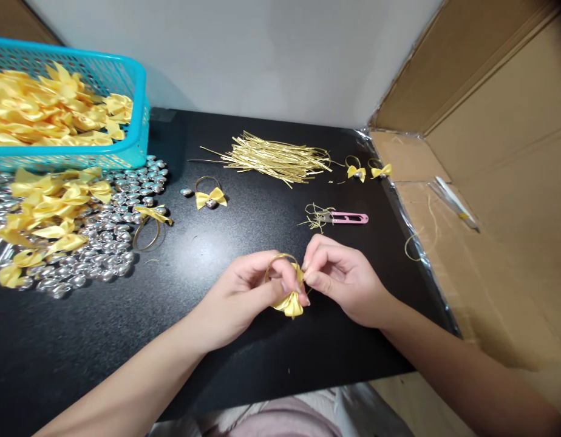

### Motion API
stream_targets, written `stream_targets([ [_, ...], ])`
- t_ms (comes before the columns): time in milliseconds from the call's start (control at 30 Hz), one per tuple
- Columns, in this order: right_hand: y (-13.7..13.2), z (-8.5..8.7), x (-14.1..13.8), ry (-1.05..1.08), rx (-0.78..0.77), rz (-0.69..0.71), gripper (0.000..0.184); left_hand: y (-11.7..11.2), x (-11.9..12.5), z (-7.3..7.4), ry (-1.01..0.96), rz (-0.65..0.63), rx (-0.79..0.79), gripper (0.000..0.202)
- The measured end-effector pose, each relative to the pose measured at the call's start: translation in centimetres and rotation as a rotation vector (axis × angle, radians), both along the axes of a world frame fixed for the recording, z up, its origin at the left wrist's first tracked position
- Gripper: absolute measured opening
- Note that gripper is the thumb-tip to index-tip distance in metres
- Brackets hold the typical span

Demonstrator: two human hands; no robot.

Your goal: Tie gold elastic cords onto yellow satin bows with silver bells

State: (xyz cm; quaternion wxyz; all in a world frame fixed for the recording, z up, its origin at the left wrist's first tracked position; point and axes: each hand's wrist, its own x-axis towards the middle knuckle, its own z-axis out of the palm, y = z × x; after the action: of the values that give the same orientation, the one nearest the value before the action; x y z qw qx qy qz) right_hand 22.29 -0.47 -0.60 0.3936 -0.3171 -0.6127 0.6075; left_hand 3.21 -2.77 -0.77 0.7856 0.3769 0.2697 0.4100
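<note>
My left hand [255, 288] is closed on a yellow satin ribbon bow [293, 305], whose loop hangs below the thumb. A thin gold cord ring [268, 271] arches around the fingers of this hand. Right against the bow's edge, my right hand [339, 276] has thumb and forefinger pinched together; what lies between the tips is hidden. A fine gold strand shows just under those tips. Beyond the right hand lie pink thread snips [351, 217], their blades among short gold cord scraps [316, 217].
A blue basket [141, 109] of yellow bows stands at the back left. Silver beads [105, 252] and more bows [57, 206] spread before it. A bundle of gold cords [275, 158] lies at the back. Finished-looking bow rings [210, 198] lie on the black table [244, 376]; cardboard [494, 291] borders the right.
</note>
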Motion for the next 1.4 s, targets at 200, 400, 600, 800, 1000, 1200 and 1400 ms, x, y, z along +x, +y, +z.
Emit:
stream_targets([
  [200,0.03,-0.08,-0.16,0.032,-0.048,0.013,0.033,0.11,-0.15,0.14,0.115,-0.022,-0.005,0.015],
  [400,0.04,-0.3,-0.13,0.052,-0.102,0.034,0.031,0.15,-0.35,0.14,0.09,-0.034,-0.012,0.013],
  [600,-0.05,-0.59,-0.11,0.084,-0.127,0.052,0.031,0.16,-0.21,0.38,0.133,-0.016,-0.011,0.008],
  [800,-0.09,-0.55,-0.14,0.067,-0.129,0.052,0.031,0.11,-0.15,0.04,0.145,-0.018,-0.025,0.009],
  [1000,-0.16,-0.38,-0.3,0.055,-0.105,0.021,0.032,-0.01,0.32,0.09,-0.003,0.051,-0.027,0.012],
  [1200,-0.13,-0.3,-0.4,0.042,-0.127,0.014,0.035,0.02,0.3,-0.14,0.084,0.058,0.026,0.022],
  [1400,-0.3,-0.92,-0.4,0.11,-0.195,0.057,0.03,-0.07,0.21,-0.58,0.109,0.064,0.013,0.02],
])
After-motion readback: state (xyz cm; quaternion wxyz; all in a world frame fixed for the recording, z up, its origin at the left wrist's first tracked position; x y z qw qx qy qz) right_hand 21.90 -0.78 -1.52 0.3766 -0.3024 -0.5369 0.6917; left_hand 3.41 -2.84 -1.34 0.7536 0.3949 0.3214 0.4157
